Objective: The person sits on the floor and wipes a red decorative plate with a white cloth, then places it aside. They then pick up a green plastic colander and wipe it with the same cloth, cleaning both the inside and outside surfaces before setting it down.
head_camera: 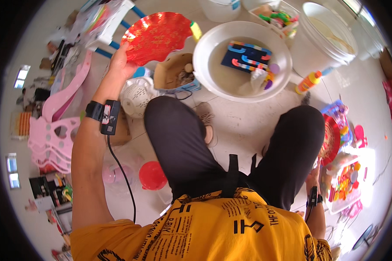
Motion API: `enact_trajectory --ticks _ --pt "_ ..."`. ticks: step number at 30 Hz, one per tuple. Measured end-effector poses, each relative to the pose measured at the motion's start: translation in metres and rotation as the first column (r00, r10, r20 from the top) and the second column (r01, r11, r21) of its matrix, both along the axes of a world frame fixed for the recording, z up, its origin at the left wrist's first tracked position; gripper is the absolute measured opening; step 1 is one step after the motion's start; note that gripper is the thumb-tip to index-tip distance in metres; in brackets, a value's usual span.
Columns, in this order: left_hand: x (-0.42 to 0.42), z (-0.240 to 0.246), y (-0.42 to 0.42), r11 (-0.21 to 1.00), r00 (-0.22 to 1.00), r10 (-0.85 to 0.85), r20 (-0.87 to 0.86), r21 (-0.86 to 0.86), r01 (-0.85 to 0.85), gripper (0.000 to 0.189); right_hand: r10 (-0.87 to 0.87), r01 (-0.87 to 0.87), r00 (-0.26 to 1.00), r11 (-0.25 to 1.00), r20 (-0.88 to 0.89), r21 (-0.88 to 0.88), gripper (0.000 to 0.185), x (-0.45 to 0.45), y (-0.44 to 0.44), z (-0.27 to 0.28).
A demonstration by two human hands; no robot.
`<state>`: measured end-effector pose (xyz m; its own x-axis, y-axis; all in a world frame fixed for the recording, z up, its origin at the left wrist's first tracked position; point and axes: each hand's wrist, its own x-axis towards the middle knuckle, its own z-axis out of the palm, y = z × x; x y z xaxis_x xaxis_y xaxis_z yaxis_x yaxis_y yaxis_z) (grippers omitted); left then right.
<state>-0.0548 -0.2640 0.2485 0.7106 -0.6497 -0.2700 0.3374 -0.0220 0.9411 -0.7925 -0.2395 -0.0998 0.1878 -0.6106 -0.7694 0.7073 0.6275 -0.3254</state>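
My left hand [120, 62] grips the edge of a red scalloped tray [158, 39] with gold patterns, held up at the upper left. Low on the right, beside my knee, my right hand [313, 174] is partly hidden by the leg; it is at the lower edge of a second red tray with gold print [329, 140], and its fingers cannot be made out clearly. A large white basin [241, 98] of cloudy water stands before me. In it lie a dark blue board with coloured tube pieces [248, 57], a white cloth or bag [257, 78] and purple and yellow pieces.
Behind the basin are white buckets [326, 36] and a box of colourful toys [277, 18]. A yellow bottle [308, 82] stands at its right. A cardboard box [173, 70] and a white perforated basket [136, 98] are at its left. Toy containers [344, 192] lie at far right.
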Motion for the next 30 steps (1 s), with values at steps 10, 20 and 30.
enact_trajectory --ticks 10,20,30 --pt "0.101 -0.105 0.173 0.851 0.842 0.521 -0.143 0.157 -0.5 0.04 0.044 -0.033 0.982 0.998 -0.185 0.058 0.051 -0.008 0.001 0.012" --pt "0.075 -0.238 0.179 0.907 0.814 0.412 -0.409 0.101 -0.408 0.039 0.087 -0.061 0.916 0.995 -0.392 0.079 0.05 -0.026 0.026 0.048" --pt "0.041 -0.336 0.104 0.955 0.88 0.251 -0.403 -0.044 -0.292 0.037 0.099 -0.047 0.863 0.992 -0.496 0.117 0.049 -0.035 0.048 0.071"
